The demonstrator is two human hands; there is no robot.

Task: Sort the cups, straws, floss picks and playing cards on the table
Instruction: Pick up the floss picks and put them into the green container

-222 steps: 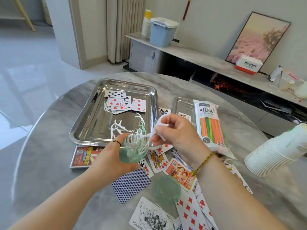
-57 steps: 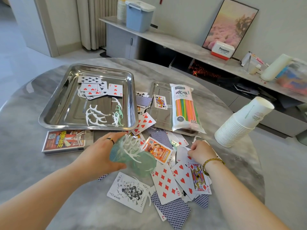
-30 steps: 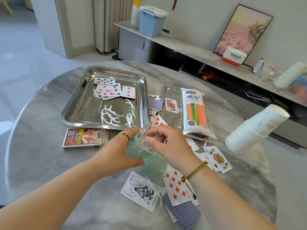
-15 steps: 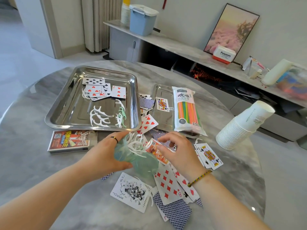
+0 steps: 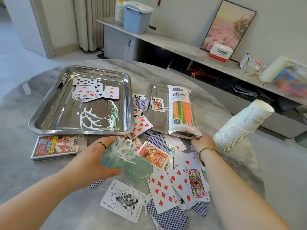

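Down on the grey marble round table (image 5: pixel 49 180), left hand (image 5: pixel 93 161) wrapped round a translucent green plastic tub (image 5: pixel 114 156), white floss picks (image 5: pixel 124 148) bristling from its open mouth. Tub tipped over towards the scattered playing cards (image 5: pixel 179 181), round green lid (image 5: pixel 141 169) just beside it. Could well spill: any more tilt and out slide the picks, straight onto the card pile. Right hand (image 5: pixel 201 143) out by the front lip of the small steel tray (image 5: pixel 157 97), fingers curled down, whether pinching a stray pick impossible to tell. Pick snagging under a card also likely there. More loose picks up in the large steel tray (image 5: pixel 54 103), well beyond the left hand. Stack of white paper cups (image 5: pixel 239 127) just right of the right hand.
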